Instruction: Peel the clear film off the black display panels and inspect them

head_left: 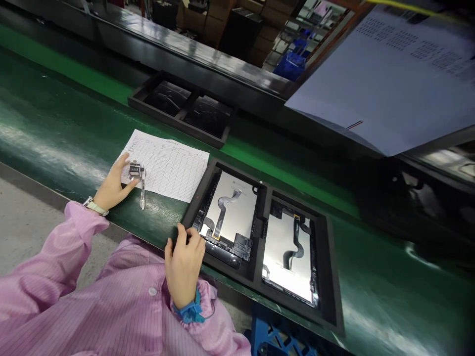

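My left hand (113, 188) has its thumb and fingers spread around a small metal tally counter (135, 170), at the left edge of a printed form (170, 165). A pen (143, 196) lies just below the counter, partly on the sheet. At the near left corner of a black foam tray (259, 247) is my right hand (184, 262), fingers apart and fingertips at its edge. Two device panels lie in the tray's compartments: the left panel (243, 210) and the right panel (276, 247), each with a silvery back and a dark ribbon cable.
Farther back on the green bench (74, 133) sits a second black tray (178, 118) holding dark glossy panels. A large white sheet (378, 84) hangs at the upper right. Below the bench's near edge is a blue crate (270, 336).
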Demonstrator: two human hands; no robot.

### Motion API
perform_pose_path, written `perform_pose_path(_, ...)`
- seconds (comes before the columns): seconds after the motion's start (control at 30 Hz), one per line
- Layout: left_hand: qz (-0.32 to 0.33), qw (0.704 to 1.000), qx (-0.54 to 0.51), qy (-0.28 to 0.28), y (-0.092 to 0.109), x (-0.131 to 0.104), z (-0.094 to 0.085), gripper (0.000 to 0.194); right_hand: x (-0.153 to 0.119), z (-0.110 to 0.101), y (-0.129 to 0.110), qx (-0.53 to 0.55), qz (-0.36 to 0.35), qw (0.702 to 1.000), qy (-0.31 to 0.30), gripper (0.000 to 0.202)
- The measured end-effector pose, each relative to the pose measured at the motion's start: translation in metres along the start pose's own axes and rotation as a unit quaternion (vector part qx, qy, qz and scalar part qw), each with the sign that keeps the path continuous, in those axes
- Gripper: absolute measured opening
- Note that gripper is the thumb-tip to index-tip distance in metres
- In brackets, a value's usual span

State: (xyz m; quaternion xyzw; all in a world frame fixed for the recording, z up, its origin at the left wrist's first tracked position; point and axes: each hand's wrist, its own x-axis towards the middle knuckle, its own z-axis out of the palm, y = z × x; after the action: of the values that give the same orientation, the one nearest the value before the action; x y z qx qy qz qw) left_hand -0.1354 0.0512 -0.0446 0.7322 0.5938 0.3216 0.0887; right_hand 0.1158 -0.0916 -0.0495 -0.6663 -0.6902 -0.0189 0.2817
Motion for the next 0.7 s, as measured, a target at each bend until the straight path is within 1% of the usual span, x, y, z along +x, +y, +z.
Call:
perform_pose_path(0.03, 0.019, 0.999, 0.012, 0.035, 0.007, -0.003, -0.001, 0.08, -0.001, -0.001, 0.001, -0.017, 0.001, 1.0, -0.016, 0.028)
perform_pose_path(0.07, 0.04, 0.997, 0.026, 0.068, 0.017, -0.007, -0.001, 0.074, -0.001, 0.0, 0.003, -0.022, -0.005, 1.0, -0.018, 0.028)
perform_pose_path(0.1, 0.064, 0.993, 0.036, 0.088, 0.03, -0.011, 0.001, 0.065, -0.001, 0.001, 0.005, -0.016, -0.012, 1.0, -0.013, 0.027)
perform_pose_path(0.13, 0.091, 0.992, 0.034, 0.086, 0.045, -0.015, 0.005, 0.057, 0.0, 0.002, 0.008, -0.001, -0.017, 1.0, -0.002, 0.027)
perform_pose_path(0.17, 0.12, 0.991, 0.02, 0.055, 0.06, -0.019, 0.012, 0.052, 0.001, 0.003, 0.01, 0.02, -0.02, 1.0, 0.014, 0.026)
perform_pose_path(0.2, 0.147, 0.989, 0.006, 0.004, 0.074, -0.022, 0.021, 0.049, 0.003, 0.003, 0.012, 0.042, -0.021, 0.998, 0.035, 0.023)
perform_pose_path(0.23, 0.151, 0.988, 0.003, -0.042, 0.087, -0.024, 0.032, 0.047, 0.005, 0.001, 0.013, 0.064, -0.019, 0.996, 0.058, 0.021)
perform_pose_path(0.27, 0.134, 0.988, 0.009, -0.075, 0.096, -0.025, 0.045, 0.046, 0.007, -0.001, 0.014, 0.082, -0.016, 0.993, 0.084, 0.018)
perform_pose_path(0.3, 0.103, 0.99, 0.014, -0.095, 0.102, -0.025, 0.057, 0.046, 0.009, -0.004, 0.014, 0.095, -0.011, 0.989, 0.111, 0.017)
perform_pose_path(0.33, 0.071, 0.992, 0.013, -0.106, 0.104, -0.024, 0.069, 0.046, 0.01, -0.007, 0.013, 0.105, -0.007, 0.985, 0.137, 0.015)
perform_pose_path(0.4, 0.028, 0.994, 0.0, -0.11, 0.101, -0.02, 0.086, 0.045, 0.011, -0.01, 0.008, 0.122, -0.014, 0.976, 0.181, 0.014)
perform_pose_path(0.47, 0.017, 0.994, -0.024, -0.106, 0.093, -0.016, 0.092, 0.044, 0.009, -0.003, 0.0, 0.128, -0.042, 0.969, 0.207, 0.014)
perform_pose_path(0.53, 0.009, 0.994, -0.047, -0.098, 0.086, -0.013, 0.091, 0.048, 0.006, 0.012, -0.008, 0.124, -0.08, 0.965, 0.218, 0.011)
perform_pose_path(0.6, -0.01, 0.993, -0.075, -0.087, 0.082, -0.011, 0.086, 0.053, 0.004, 0.031, -0.017, 0.117, -0.118, 0.963, 0.212, 0.008)
perform_pose_path(0.67, -0.033, 0.991, -0.103, -0.076, 0.081, -0.008, 0.079, 0.058, 0.004, 0.044, -0.023, 0.112, -0.149, 0.964, 0.188, 0.007)
perform_pose_path(0.7, -0.043, 0.99, -0.114, -0.072, 0.081, -0.007, 0.075, 0.059, 0.005, 0.046, -0.025, 0.111, -0.16, 0.966, 0.168, 0.007)
